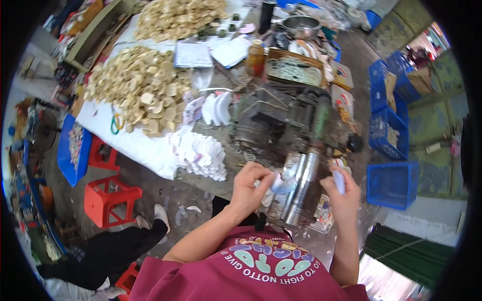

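Observation:
Two polished steel rollers lie side by side at the front of a dark, greasy machine. To the left of the rollers, my left hand pinches a shiny, curved, glittery sheet piece between thumb and fingers, its far edge close to the rollers. On their other side my right hand is closed round a pale lavender flat piece that sticks up from the fingers. What that piece is made of I cannot tell.
A stack of white curved pieces sits left of the machine. Beyond are piles of beige pieces, a bottle and a box of string. Red stools stand left, blue crates right. Another person's dark-clothed leg shows lower left.

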`<action>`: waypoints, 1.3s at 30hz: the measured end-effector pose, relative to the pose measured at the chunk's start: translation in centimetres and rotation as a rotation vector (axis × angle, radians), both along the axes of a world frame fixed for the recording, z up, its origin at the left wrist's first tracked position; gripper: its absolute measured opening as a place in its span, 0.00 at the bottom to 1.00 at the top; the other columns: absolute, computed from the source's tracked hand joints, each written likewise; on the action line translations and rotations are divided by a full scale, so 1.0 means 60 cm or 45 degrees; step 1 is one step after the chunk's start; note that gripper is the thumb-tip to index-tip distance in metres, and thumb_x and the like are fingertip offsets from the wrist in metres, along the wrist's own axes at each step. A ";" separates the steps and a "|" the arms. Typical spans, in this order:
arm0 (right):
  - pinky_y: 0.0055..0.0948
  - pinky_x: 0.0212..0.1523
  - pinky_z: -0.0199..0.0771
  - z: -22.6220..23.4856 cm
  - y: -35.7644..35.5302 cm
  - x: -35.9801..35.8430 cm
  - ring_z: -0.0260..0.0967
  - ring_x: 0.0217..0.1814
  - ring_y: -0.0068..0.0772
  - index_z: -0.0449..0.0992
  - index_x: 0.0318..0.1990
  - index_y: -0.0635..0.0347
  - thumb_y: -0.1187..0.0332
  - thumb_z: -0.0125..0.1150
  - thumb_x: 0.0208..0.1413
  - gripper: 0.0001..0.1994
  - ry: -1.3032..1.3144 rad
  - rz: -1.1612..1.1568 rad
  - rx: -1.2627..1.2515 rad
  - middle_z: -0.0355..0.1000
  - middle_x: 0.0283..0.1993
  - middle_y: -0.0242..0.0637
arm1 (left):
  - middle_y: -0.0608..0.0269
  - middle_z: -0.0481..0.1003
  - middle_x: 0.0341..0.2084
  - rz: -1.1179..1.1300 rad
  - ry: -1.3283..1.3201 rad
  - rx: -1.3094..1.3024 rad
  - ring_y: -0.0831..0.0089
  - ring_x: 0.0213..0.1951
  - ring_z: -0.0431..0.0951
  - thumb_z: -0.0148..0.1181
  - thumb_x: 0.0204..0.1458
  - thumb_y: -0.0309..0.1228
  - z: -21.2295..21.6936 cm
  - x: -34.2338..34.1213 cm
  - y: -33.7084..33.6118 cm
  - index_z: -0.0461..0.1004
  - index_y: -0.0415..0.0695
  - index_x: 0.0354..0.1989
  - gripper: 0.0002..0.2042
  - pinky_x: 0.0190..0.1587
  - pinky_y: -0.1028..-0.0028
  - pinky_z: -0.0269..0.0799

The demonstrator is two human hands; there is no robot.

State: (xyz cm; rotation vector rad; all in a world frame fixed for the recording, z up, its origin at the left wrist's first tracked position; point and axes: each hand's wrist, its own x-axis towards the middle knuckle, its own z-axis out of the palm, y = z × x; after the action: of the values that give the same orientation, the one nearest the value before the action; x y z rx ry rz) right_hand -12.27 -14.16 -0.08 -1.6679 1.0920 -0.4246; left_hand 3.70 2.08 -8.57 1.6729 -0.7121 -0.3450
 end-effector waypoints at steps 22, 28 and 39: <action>0.22 0.43 0.70 0.070 0.102 0.081 0.68 0.40 0.19 0.61 0.64 0.62 0.71 0.72 0.42 0.39 -0.133 0.610 0.057 0.73 0.40 0.33 | 0.62 0.74 0.37 -0.537 0.667 -0.185 0.76 0.41 0.73 0.62 0.51 0.25 0.133 0.024 0.043 0.79 0.40 0.36 0.06 0.45 0.75 0.68; 0.22 0.46 0.70 0.082 0.087 0.057 0.68 0.44 0.18 0.61 0.65 0.61 0.73 0.74 0.40 0.41 -0.463 0.702 0.537 0.73 0.44 0.33 | 0.67 0.76 0.29 -0.684 1.225 -0.423 0.81 0.33 0.74 0.58 0.55 0.24 0.137 -0.008 0.021 0.78 0.36 0.33 0.05 0.38 0.78 0.69; 0.14 0.32 0.68 0.075 0.052 -0.009 0.68 0.34 0.13 0.70 0.57 0.62 0.79 0.63 0.47 0.26 -0.386 0.086 0.430 0.75 0.39 0.32 | 0.66 0.75 0.26 -0.499 0.808 -0.302 0.81 0.31 0.72 0.60 0.54 0.25 0.118 -0.065 -0.017 0.78 0.36 0.36 0.05 0.37 0.78 0.68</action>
State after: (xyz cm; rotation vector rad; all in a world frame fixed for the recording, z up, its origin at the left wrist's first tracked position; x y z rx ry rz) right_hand -12.82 -11.01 4.42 -1.2903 0.8280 -0.4091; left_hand -0.20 1.07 -1.51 1.0963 -0.5627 -0.9781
